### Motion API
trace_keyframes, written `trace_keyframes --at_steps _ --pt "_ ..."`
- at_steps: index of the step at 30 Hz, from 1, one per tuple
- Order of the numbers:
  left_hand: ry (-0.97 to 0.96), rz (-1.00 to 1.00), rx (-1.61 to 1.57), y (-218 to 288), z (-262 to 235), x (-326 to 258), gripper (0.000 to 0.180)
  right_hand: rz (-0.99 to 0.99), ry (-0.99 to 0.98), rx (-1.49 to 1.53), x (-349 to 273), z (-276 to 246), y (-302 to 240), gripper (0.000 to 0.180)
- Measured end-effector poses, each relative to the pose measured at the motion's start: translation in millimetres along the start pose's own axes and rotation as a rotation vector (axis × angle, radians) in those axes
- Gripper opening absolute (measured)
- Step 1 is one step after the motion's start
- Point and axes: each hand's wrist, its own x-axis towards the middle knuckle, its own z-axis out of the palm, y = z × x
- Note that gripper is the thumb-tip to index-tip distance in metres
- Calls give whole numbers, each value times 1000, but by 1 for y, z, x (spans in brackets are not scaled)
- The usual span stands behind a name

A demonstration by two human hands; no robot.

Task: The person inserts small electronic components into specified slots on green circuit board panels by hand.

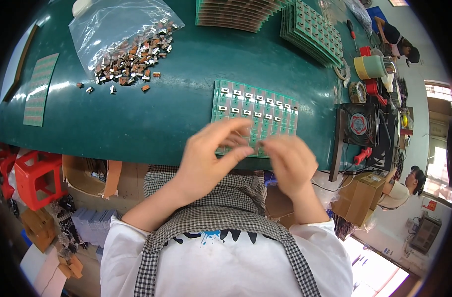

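Observation:
A green circuit board panel (288, 123) lies on the table in front of me, with two rows of small white-topped slide switches (247, 113) along its far side. My left hand (211, 153) hovers over the panel's near left part, thumb and fingers apart with nothing visible between them. Over the near right part is my right hand (291, 161), its thumb and fingertips drawn together in a pinch. Something small and dark may be at those fingertips, but blur hides what it is. Both hands cover much of the panel's near edge.
Loose switches (132, 62) spill from a clear plastic bag (104, 29) at the far left. Stacked boards (312, 29) stand at the back. A bare panel (41, 89) lies far left. A fan (358, 124) and tape roll (357, 92) stand right. Two other people are at the right.

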Motion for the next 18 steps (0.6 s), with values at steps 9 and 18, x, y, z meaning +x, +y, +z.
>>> trace_keyframes --at_steps 9,18 --pt "675 168 1265 -18 -82 21 23 294 -101 -66 -2 -19 57 11" --pt "540 190 1049 -16 -77 21 10 254 -127 -61 -2 -18 63 11"
